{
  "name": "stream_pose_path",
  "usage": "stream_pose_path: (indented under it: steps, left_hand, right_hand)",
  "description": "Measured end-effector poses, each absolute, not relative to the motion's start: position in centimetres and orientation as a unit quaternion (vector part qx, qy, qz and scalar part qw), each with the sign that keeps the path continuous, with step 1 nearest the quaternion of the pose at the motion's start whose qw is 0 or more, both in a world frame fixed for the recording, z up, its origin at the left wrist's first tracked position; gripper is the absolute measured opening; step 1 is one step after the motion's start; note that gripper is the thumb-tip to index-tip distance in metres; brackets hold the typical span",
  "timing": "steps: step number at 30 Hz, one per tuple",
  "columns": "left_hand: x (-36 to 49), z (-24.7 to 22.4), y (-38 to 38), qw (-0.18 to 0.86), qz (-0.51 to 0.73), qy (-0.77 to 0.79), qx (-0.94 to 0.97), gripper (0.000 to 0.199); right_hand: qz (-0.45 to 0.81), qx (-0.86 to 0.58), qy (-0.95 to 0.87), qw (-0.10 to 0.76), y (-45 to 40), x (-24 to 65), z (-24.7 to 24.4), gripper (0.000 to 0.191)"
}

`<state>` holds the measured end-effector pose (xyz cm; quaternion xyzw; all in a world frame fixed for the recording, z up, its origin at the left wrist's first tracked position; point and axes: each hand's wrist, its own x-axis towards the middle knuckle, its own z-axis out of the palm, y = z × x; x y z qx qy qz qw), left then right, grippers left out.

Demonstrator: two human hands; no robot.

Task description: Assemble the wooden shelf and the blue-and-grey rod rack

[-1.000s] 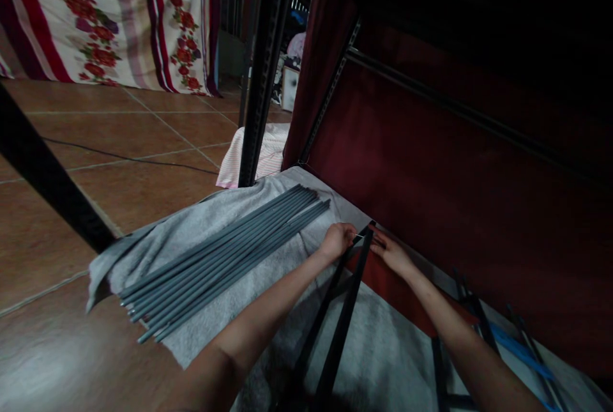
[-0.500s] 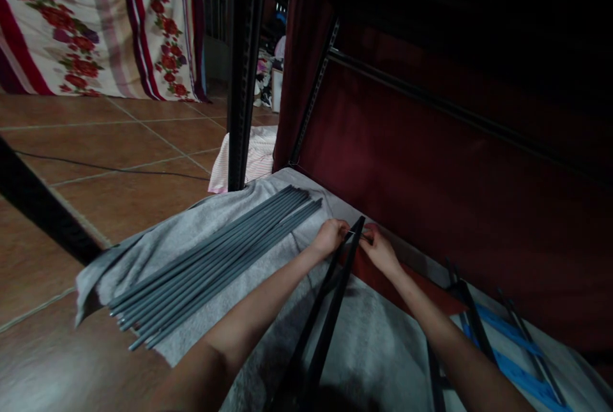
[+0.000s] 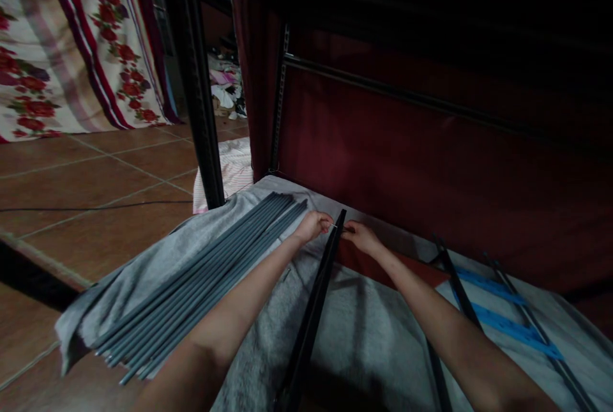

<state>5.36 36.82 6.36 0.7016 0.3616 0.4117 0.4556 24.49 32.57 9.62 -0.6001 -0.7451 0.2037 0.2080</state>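
A long black metal bar (image 3: 316, 300) stands between my hands, running from the lower middle up to its far end. On its left side, my left hand (image 3: 315, 225) is closed in a pinch on a thin, light-coloured pin or wire (image 3: 333, 225) that reaches the bar near that end. My right hand (image 3: 361, 236) is at the right side of the bar, fingers pinched on a small dark piece too small to name. Left of my forearm, several grey rods (image 3: 205, 281) lie side by side on a grey cloth (image 3: 167, 239).
An orange-brown flat piece (image 3: 368, 266) lies behind the bar. Blue strips (image 3: 507, 324) and dark bars lie at the right. A black perforated post (image 3: 198, 92) rises at the left; dark red fabric (image 3: 383, 156) hangs at the back. A floral cloth (image 3: 105, 48) hangs beyond the tiled floor.
The view has shifted, and the bar and both hands appear slightly further left. The bar's two long edges now look closer together. Both hands remain at its far end.
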Motion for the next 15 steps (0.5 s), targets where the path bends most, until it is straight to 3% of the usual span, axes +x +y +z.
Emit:
stream_pose_path:
  steps: [5,15]
  left_hand:
    - [5.64,6.24,36.22,0.476,0.402,0.376,0.686,0.017]
    - [5.79,7.20,36.08,0.496,0.401,0.380,0.670,0.018]
  right_hand:
    - [0.228,-0.602,-0.746,0.172,32.79,24.87,9.93,0.016]
    - [0.228,-0.602,-0.743,0.182,32.71,24.82,10.49,0.014]
